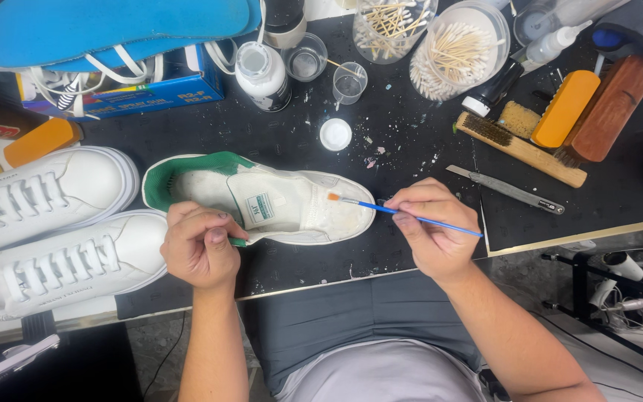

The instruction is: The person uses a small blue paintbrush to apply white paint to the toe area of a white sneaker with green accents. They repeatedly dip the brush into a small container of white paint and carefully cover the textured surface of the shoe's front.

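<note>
A white sneaker with a green heel lining (277,201) lies laceless on the black worktable (411,149), toe pointing right. My left hand (199,246) grips its near side by the tongue and holds it steady. My right hand (429,223) pinches a thin blue-handled paintbrush (403,214). The brush's orange bristle tip rests on the toe area of the shoe.
A pair of white laced sneakers (53,231) sits at the left. Behind are a white paint bottle (262,74) with its cap (335,134) off, small clear cups (349,82), jars of cotton swabs (457,52), brushes (519,149), a metal knife (507,190) and blue insoles (113,30).
</note>
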